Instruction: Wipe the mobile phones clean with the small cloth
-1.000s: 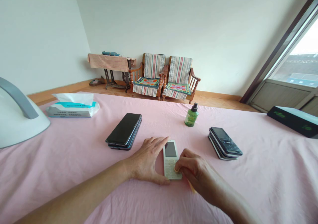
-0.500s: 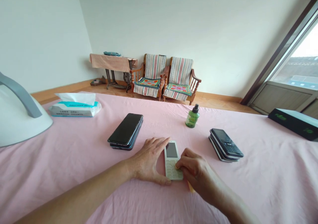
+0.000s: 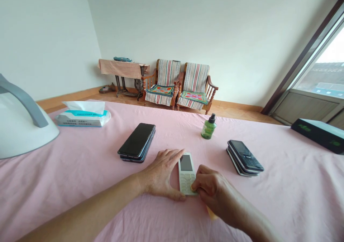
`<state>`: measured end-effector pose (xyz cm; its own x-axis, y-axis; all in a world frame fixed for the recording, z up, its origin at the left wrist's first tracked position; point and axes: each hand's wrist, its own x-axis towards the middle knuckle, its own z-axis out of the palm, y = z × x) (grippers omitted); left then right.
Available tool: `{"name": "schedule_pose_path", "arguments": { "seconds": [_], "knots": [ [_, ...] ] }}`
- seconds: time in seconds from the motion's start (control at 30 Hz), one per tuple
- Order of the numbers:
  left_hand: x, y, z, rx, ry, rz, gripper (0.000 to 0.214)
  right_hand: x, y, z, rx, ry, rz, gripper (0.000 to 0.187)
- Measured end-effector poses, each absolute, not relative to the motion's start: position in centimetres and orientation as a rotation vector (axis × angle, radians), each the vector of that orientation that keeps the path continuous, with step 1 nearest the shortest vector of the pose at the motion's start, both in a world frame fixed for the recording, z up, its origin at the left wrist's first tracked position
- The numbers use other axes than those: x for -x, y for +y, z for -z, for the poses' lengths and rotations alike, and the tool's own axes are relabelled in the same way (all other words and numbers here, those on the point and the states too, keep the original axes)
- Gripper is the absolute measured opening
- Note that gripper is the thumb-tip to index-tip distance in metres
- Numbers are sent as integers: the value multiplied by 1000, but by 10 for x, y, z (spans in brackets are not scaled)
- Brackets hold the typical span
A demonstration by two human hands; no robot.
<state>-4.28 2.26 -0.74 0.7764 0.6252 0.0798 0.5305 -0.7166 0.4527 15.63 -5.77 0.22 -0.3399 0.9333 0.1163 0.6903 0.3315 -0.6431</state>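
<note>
A white keypad phone [image 3: 186, 168] lies on the pink tablecloth [image 3: 80, 184] in front of me. My left hand [image 3: 158, 174] lies along its left side, index fingertip at the top corner and thumb at the bottom corner, bracing it. My right hand [image 3: 211, 190] is curled, fingertips pinched and pressed on the lower keypad. A small yellowish bit shows at those fingertips, and a yellowish strip [image 3: 211, 213] pokes out under the wrist. I cannot make out what it is.
A stack of dark smartphones [image 3: 137, 147] lies to the left and a stack of dark keypad phones [image 3: 244, 158] to the right. A green spray bottle [image 3: 208, 127] stands behind. A tissue pack [image 3: 83, 115], a white appliance [image 3: 21, 127] and a dark box [image 3: 318, 134] sit near the edges.
My right hand's fingertips have slid a little down the keypad toward the phone's near end. My left hand stays in place beside the phone.
</note>
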Motion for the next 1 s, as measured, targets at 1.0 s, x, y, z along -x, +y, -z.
{"name": "schedule_pose_path", "arguments": {
  "seconds": [1.0],
  "knots": [
    [44, 24, 10, -2588, 867, -327, 114, -158, -55, 1, 1412, -2042, -683, 31]
  ]
}}
